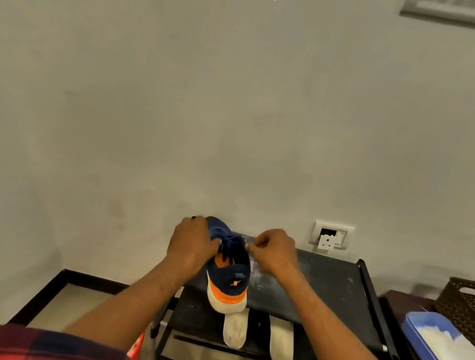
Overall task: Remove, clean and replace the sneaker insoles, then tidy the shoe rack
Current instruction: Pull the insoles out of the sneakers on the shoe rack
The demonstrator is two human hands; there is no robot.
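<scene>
A blue and orange sneaker (229,281) with a white sole stands on the black top shelf of the shoe rack (324,294), heel toward me. My left hand (191,243) grips its left side near the laces. My right hand (273,252) pinches the laces or tongue on its right side. Two pale insoles (236,330) (281,344) lie side by side at the shelf's front edge, just below the sneaker's heel.
A blue tray of white powder (445,358) sits on a dark stool at the right, with a brown woven basket (470,304) behind it. A wall socket (331,236) sits just above the rack. The wall stands close behind the rack.
</scene>
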